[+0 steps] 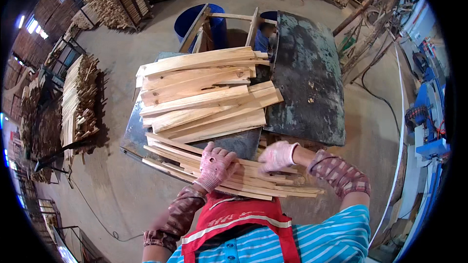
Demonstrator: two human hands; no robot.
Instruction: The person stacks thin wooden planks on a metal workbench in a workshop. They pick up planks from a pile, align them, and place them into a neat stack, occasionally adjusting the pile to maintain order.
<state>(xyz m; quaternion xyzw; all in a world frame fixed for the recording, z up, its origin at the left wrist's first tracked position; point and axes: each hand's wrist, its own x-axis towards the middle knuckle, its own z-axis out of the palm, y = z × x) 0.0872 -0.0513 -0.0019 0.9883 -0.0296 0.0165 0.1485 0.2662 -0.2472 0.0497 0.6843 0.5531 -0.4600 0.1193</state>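
Note:
Thin wooden strips (253, 185) lie in a loose bundle close to my body, along the near edge of a dark metal table (131, 131). My left hand (217, 165), in a stained pinkish work glove, has its fingers bent down over these strips. To its right, my right hand (279, 157) in a matching glove is just above or on the strips' right part. Motion smears its fingers, so its hold cannot be made out. Beyond both hands, wider wooden boards (200, 87) are piled crosswise on the table.
Right of the boards is a dark, worn metal plate (307, 78). A blue barrel (214, 9) and a wooden frame (231, 16) stand behind. A person in blue (262, 43) is partly hidden there. Stacked wood (80, 102) is at left, blue machinery (431, 112) at right.

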